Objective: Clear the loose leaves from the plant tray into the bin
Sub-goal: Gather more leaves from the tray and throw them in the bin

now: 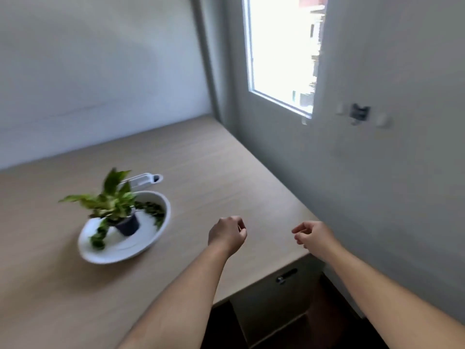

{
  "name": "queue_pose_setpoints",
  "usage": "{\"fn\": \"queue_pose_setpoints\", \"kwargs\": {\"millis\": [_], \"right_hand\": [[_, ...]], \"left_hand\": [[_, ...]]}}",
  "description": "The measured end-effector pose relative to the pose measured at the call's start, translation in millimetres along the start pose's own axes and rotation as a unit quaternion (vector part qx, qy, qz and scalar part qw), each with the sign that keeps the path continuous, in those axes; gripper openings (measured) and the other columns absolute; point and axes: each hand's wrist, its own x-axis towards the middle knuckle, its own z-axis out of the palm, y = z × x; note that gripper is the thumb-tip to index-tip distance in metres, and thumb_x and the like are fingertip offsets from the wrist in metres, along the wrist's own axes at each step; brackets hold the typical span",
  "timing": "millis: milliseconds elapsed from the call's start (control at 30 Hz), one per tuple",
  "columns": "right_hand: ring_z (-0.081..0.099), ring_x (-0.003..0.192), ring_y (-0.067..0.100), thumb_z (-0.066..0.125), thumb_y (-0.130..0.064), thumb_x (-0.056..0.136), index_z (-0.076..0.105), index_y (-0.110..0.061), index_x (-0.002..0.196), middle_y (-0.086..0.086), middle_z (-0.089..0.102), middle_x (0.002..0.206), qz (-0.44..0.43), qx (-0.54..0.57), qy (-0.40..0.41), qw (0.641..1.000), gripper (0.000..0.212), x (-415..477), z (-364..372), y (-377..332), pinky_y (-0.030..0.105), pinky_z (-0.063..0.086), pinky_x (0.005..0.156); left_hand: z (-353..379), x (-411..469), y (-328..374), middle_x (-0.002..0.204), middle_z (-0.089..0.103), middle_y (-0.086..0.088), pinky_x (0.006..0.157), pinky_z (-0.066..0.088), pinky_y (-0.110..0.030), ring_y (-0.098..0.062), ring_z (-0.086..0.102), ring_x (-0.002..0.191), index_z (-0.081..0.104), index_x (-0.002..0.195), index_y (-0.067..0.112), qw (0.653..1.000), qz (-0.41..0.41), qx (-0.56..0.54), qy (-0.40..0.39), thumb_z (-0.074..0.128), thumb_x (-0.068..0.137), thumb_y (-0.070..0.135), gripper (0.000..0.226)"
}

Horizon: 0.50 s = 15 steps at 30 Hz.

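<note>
— What's nearest the camera?

— I see both forearms reaching out. The left hand (pixel 227 234) and right hand (pixel 313 235) hover over the light wood tabletop (pixel 201 177), fingers loosely curled, grasping nothing.

— And the leaves?

— Left of centre, the white plant tray (pixel 113 256) carries loose leaves (pixel 151 209) beside a dark potted plant (pixel 118 207). Just behind it lies a white object (pixel 144 178), too blurred to name.

— The room?

— White walls; a bright window (pixel 281 51) at upper right.
</note>
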Motion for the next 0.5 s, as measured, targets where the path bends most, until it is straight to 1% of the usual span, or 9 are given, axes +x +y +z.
{"fn": "queue_pose_setpoints", "kwargs": {"millis": [67, 133, 200, 267, 333, 400, 500], "right_hand": [[0.066, 0.071, 0.014, 0.058, -0.009, 0.085, 0.066, -0.024, 0.069, 0.003, 0.07, 0.074, -0.031, -0.032, -0.04, 0.998, 0.023, 4, 37, -35, 0.03, 0.052, 0.067], [0.062, 0.066, 0.011, 0.056, -0.008, 0.086, 0.069, -0.019, 0.075, 0.002, 0.068, 0.072, -0.058, -0.055, -0.073, 0.994, 0.02, 7, 76, -70, 0.025, 0.048, 0.06], [0.061, 0.066, 0.015, 0.054, -0.005, 0.084, 0.069, -0.017, 0.077, 0.004, 0.066, 0.072, -0.079, -0.072, -0.098, 0.989, 0.02, 9, 112, -99, 0.023, 0.044, 0.056], [0.063, 0.07, 0.022, 0.055, -0.005, 0.082, 0.067, -0.021, 0.073, 0.006, 0.068, 0.073, -0.103, -0.1, -0.11, 0.983, 0.022, 13, 155, -128, 0.022, 0.044, 0.054], [0.066, 0.077, 0.026, 0.055, -0.007, 0.08, 0.069, -0.024, 0.073, 0.009, 0.071, 0.082, -0.133, -0.134, -0.116, 0.975, 0.023, 17, 197, -150, 0.023, 0.047, 0.059], [0.066, 0.087, 0.024, 0.056, -0.01, 0.081, 0.073, -0.019, 0.087, 0.008, 0.072, 0.095, -0.178, -0.19, -0.14, 0.955, 0.02, 19, 243, -168, 0.024, 0.049, 0.07], [0.062, 0.105, 0.021, 0.057, -0.015, 0.083, 0.067, -0.02, 0.109, 0.003, 0.067, 0.115, -0.245, -0.294, -0.19, 0.904, 0.028, 20, 298, -187, 0.027, 0.048, 0.087]], "left_hand": [[-23, -5, -47, 0.098, 0.073, -0.003, 0.074, 0.05, -0.028, -0.025, 0.066, 0.093, 0.068, 0.091, 0.022, 0.999, -0.048, -0.009, 0.023, 0.053, 0.084, 0.025, 0.017], [-45, -9, -94, 0.098, 0.073, -0.003, 0.075, 0.051, -0.03, -0.025, 0.066, 0.093, 0.067, 0.091, 0.022, 0.996, -0.081, -0.003, 0.03, 0.053, 0.084, 0.026, 0.016], [-63, -10, -136, 0.099, 0.072, -0.002, 0.076, 0.051, -0.03, -0.024, 0.065, 0.094, 0.066, 0.091, 0.022, 0.994, -0.099, 0.013, 0.032, 0.053, 0.084, 0.026, 0.016], [-81, -11, -183, 0.102, 0.07, -0.002, 0.079, 0.051, -0.031, -0.023, 0.063, 0.097, 0.066, 0.094, 0.022, 0.993, -0.115, 0.024, 0.028, 0.053, 0.084, 0.026, 0.017], [-96, -11, -227, 0.112, 0.064, -0.001, 0.085, 0.049, -0.032, -0.022, 0.06, 0.104, 0.063, 0.102, 0.021, 0.992, -0.122, 0.045, 0.011, 0.054, 0.085, 0.026, 0.02], [-110, -9, -275, 0.123, 0.056, 0.0, 0.093, 0.046, -0.033, -0.022, 0.055, 0.114, 0.057, 0.113, 0.022, 0.989, -0.122, 0.076, -0.023, 0.056, 0.085, 0.028, 0.029], [-124, -10, -335, 0.13, 0.051, -0.001, 0.1, 0.042, -0.035, -0.024, 0.051, 0.121, 0.053, 0.123, 0.021, 0.983, -0.136, 0.115, -0.051, 0.057, 0.085, 0.025, 0.038]]}}
